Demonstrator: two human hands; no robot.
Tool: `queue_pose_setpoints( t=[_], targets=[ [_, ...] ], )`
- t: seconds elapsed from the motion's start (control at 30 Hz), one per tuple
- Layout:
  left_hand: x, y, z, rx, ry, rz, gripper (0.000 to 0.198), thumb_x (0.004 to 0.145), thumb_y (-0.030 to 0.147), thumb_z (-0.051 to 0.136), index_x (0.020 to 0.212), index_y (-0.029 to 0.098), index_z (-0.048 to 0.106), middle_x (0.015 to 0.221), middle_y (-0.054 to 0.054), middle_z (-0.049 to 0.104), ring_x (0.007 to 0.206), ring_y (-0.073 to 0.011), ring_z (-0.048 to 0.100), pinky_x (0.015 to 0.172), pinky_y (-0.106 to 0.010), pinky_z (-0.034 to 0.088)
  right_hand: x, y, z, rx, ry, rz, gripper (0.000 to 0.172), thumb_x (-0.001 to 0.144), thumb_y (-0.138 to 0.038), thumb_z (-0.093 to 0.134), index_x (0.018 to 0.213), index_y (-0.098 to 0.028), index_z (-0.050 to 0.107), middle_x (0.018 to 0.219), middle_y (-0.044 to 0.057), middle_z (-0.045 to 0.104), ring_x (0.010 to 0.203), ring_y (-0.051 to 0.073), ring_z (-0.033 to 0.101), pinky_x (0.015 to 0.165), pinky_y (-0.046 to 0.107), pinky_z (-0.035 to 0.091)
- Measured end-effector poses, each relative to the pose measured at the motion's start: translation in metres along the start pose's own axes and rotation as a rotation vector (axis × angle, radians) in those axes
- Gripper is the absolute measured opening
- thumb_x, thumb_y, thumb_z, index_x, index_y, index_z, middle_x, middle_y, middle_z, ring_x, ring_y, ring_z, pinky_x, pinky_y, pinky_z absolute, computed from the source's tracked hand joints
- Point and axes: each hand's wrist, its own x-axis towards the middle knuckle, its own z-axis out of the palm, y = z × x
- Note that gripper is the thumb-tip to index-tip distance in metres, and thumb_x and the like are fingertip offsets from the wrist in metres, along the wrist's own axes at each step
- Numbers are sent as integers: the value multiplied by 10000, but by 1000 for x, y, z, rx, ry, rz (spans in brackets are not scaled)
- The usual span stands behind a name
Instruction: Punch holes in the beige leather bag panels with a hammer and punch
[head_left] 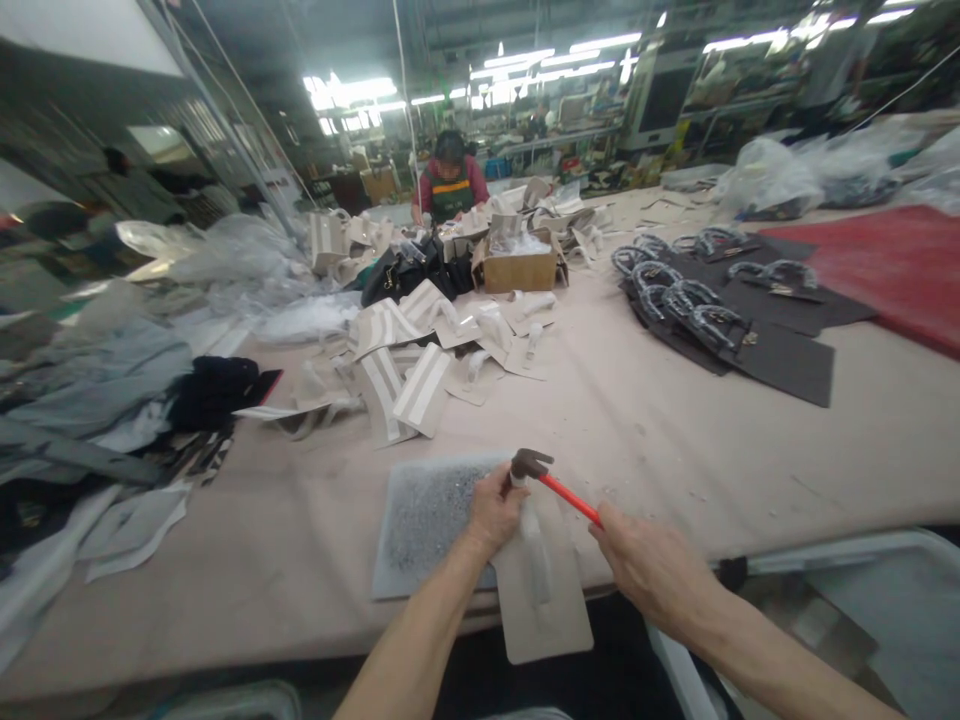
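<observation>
My right hand (637, 550) is closed round the red handle of a claw hammer (568, 497). The dark hammer head is at my left fingertips, seemingly over the upper end of a beige panel; whether it touches cannot be told. My left hand (496, 512) pinches that beige bag panel (547, 620), which has a plastic-wrapped handle strap on it. The panel's lower part hangs past the table's front edge. Under my left wrist lies a pale board (427, 520) with a worn, dark pitted surface. What sits between my left fingers is partly hidden.
Beige panels with straps (420, 390) are heaped beyond the board. Behind them stand a cardboard box (521, 270) and black bags (420, 270). Dark panels with wrapped handles (780, 350) lie right. A co-worker (450, 180) sits at the far side. A white bin (900, 600) stands lower right.
</observation>
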Motion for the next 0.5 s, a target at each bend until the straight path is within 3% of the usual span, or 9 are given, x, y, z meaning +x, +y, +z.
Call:
queue_pose_setpoints(
  t=[0.07,0.2,0.27,0.43,0.5],
  targets=[
    [0,-1,1,-24,7,-3,255,767,184,605,1004,163,694,758,8,618,699,-150,533,670,-241,408,1,7,6,-31,-169,89,246,1009,-318,335,891,-210,522,656,48,641,542,186,570,528,297,170],
    [-1,1,0,-50,-2,1,151,771,187,612,907,163,671,769,6,612,724,-147,550,680,-230,421,9,11,-5,71,-256,235,252,1019,-332,311,929,-206,510,696,50,629,636,195,590,576,277,238],
    [-2,0,-1,-53,-15,6,105,773,186,613,868,166,653,764,6,604,722,-146,554,679,-228,427,11,10,-9,116,-216,262,246,1011,-334,313,898,-211,494,676,40,609,618,187,569,581,274,247],
    [-4,-3,-1,-36,-22,15,120,778,199,633,892,171,659,799,-5,635,755,-159,579,717,-242,452,6,0,-8,156,63,183,288,1009,-406,282,851,-226,442,616,13,566,527,165,508,562,281,253],
    [-4,-3,-1,-21,-9,2,151,775,205,636,918,169,670,798,-7,645,748,-162,584,715,-247,456,3,-3,-7,119,26,125,272,1009,-376,292,865,-219,461,631,26,589,528,168,524,556,290,238]
  ],
)
